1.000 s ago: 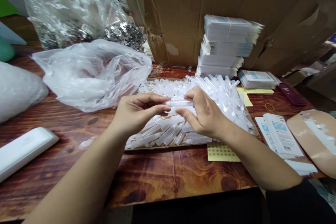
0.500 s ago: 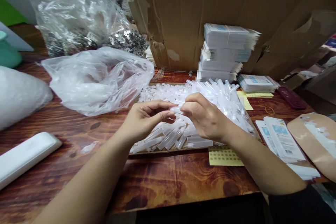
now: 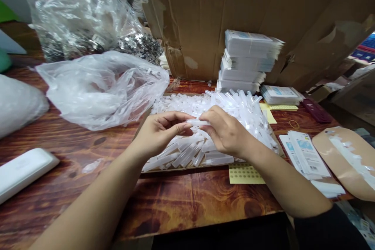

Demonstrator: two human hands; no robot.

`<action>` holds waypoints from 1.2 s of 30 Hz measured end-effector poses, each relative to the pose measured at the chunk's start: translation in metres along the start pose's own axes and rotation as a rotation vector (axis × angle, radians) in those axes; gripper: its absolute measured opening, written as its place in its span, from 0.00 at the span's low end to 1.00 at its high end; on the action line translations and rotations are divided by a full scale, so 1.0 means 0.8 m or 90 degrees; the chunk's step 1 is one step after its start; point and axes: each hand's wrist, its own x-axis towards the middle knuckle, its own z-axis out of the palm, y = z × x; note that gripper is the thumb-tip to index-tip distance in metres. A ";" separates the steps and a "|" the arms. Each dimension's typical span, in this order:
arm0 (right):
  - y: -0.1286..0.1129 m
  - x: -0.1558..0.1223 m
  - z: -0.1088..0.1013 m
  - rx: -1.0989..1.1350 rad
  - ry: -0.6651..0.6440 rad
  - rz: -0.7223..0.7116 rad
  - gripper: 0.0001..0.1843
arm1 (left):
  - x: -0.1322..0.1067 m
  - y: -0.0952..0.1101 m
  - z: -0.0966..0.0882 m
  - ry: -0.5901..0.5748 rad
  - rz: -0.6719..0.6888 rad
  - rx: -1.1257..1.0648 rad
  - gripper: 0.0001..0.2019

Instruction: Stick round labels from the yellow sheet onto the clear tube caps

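Observation:
Between my two hands is a small clear plastic tube (image 3: 198,122), held level above a heap of the same kind. My left hand (image 3: 164,131) pinches its left end between thumb and fingers. At the other end, the thumb and fingers of my right hand (image 3: 224,129) close on it. Beneath them, a shallow cardboard tray (image 3: 178,171) bears the pile of translucent tubes (image 3: 187,152) and small white plastic pieces (image 3: 175,103). Fingers hide part of the held tube, so its ends cannot be made out.
Behind the tray rise a large cardboard box (image 3: 205,15) and stacked printed cards (image 3: 246,62). A crumpled plastic bag (image 3: 102,90) and bags of shiny metal parts (image 3: 88,35) lie left. Loose cards (image 3: 306,152) and a yellow sticker sheet (image 3: 246,175) are at right.
My right hand's fingers have opened out from a tight curl to a pinch along the tube, which now shows more between the hands. The whole view has shifted slightly.

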 end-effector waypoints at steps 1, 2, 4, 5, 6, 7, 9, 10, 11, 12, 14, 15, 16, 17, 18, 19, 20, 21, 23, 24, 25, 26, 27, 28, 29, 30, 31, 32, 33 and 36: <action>0.000 0.001 0.000 0.020 -0.007 0.002 0.11 | 0.000 -0.001 0.000 -0.005 0.007 0.016 0.15; 0.001 0.002 0.000 0.053 -0.016 0.036 0.11 | -0.001 -0.001 0.000 -0.008 0.022 0.044 0.14; 0.001 0.003 0.000 0.141 -0.039 0.166 0.11 | -0.003 -0.002 0.001 -0.010 0.079 0.149 0.12; 0.002 0.004 0.000 0.180 -0.061 0.238 0.12 | -0.003 -0.003 0.001 -0.013 0.115 0.219 0.11; 0.002 0.005 0.001 0.202 -0.084 0.298 0.13 | -0.004 -0.003 0.000 -0.016 0.151 0.290 0.09; 0.003 0.006 0.001 0.203 -0.104 0.332 0.13 | -0.004 -0.004 0.000 -0.018 0.182 0.352 0.08; 0.003 0.008 0.001 0.134 -0.129 0.310 0.12 | -0.003 -0.005 -0.002 -0.032 0.229 0.435 0.08; 0.003 0.008 0.002 0.068 -0.134 0.255 0.11 | -0.003 -0.005 -0.004 -0.045 0.250 0.458 0.09; 0.002 0.008 0.003 -0.010 -0.140 0.182 0.11 | -0.002 -0.005 -0.005 -0.060 0.275 0.476 0.09; 0.001 0.008 0.004 -0.092 -0.149 0.105 0.11 | -0.002 -0.005 -0.007 -0.075 0.305 0.497 0.10; 0.000 0.009 0.008 -0.230 -0.182 -0.009 0.14 | -0.001 -0.005 -0.010 -0.093 0.375 0.549 0.10; -0.002 0.009 0.010 -0.274 -0.199 -0.032 0.16 | 0.000 -0.006 -0.010 -0.089 0.411 0.581 0.10; -0.003 0.009 0.013 -0.298 -0.212 -0.029 0.18 | 0.000 -0.006 -0.010 -0.075 0.449 0.618 0.10; -0.005 0.010 0.015 -0.303 -0.217 -0.003 0.18 | 0.001 -0.007 -0.009 -0.052 0.489 0.659 0.10; -0.006 0.011 0.017 -0.290 -0.211 0.042 0.18 | 0.001 -0.007 -0.007 -0.026 0.535 0.703 0.10; -0.008 0.012 0.019 -0.257 -0.198 0.100 0.17 | 0.001 -0.008 -0.004 -0.001 0.584 0.750 0.10; -0.009 0.013 0.019 -0.202 -0.182 0.166 0.16 | 0.001 -0.009 -0.001 0.021 0.628 0.799 0.10; -0.010 0.014 0.018 -0.128 -0.164 0.231 0.16 | 0.000 -0.010 0.002 0.038 0.664 0.845 0.10; -0.011 0.017 0.011 0.039 -0.141 0.332 0.17 | -0.002 -0.011 0.008 0.073 0.708 0.889 0.09; -0.010 0.018 0.005 0.111 -0.141 0.361 0.19 | -0.003 -0.011 0.009 0.093 0.705 0.879 0.10; -0.009 0.019 -0.003 0.160 -0.145 0.375 0.19 | -0.004 -0.010 0.009 0.119 0.682 0.852 0.10; -0.006 0.019 -0.013 0.177 -0.143 0.371 0.18 | -0.004 -0.008 0.006 0.152 0.644 0.819 0.10; -0.003 0.019 -0.024 0.161 -0.130 0.352 0.17 | -0.004 -0.006 0.000 0.185 0.578 0.795 0.10; 0.001 0.019 -0.035 0.111 -0.105 0.323 0.16 | -0.003 -0.003 -0.008 0.209 0.482 0.789 0.12; 0.007 0.017 -0.046 0.025 -0.053 0.281 0.13 | -0.001 0.000 -0.018 0.226 0.361 0.805 0.14; 0.013 0.016 -0.055 -0.077 -0.004 0.252 0.11 | 0.002 0.004 -0.029 0.216 0.212 0.839 0.18; 0.020 0.014 -0.063 -0.177 0.011 0.252 0.11 | 0.004 0.007 -0.041 0.176 0.059 0.884 0.19; 0.027 0.012 -0.067 -0.261 -0.014 0.276 0.10 | 0.007 0.009 -0.053 0.136 -0.084 0.932 0.19; 0.033 0.011 -0.069 -0.329 -0.052 0.312 0.11 | 0.010 0.009 -0.064 0.078 -0.186 0.964 0.18; 0.042 0.009 -0.063 -0.422 -0.133 0.363 0.18 | 0.017 0.001 -0.085 0.008 -0.242 0.969 0.14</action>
